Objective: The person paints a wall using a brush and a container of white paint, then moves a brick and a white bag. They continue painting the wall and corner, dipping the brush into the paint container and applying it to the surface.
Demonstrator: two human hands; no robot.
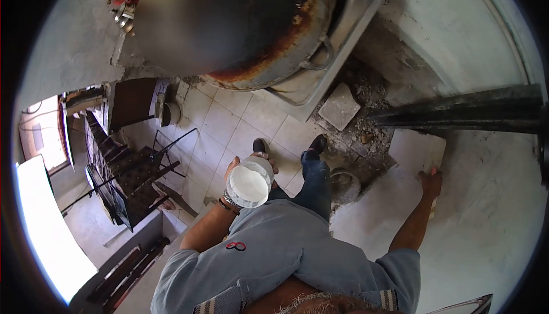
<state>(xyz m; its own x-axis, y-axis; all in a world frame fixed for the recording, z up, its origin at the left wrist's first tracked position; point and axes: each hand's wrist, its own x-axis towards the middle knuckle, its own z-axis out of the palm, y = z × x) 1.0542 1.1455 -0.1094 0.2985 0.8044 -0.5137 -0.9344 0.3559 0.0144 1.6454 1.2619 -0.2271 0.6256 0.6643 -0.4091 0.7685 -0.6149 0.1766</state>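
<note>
I see red 8-like mark (235,246) on shirt (274,234). My left grip (231,169) holds a whitish container (263,169) of white material (248,186); my right grip (430,183) touches pale panel (416,147), its closure I cannot tell.

Short-sleeved shirt (274,245), muted grey-blue, cloth creased. Emblem (235,246) on the shirt's left chest: small, looped, red and dark. Collar (260,289) at top of shirt, finely patterned in darker tone, edges banded cream and dark. Beyond the shirt's left sleeve (180,271), at the wrist: silvery linked band (231,201), dark narrow band (228,207) next to it. Left hand (231,169) and right hand (432,183) bare. Below shirt hem: blue jeans (316,179), then dark shoes (318,144).
</note>
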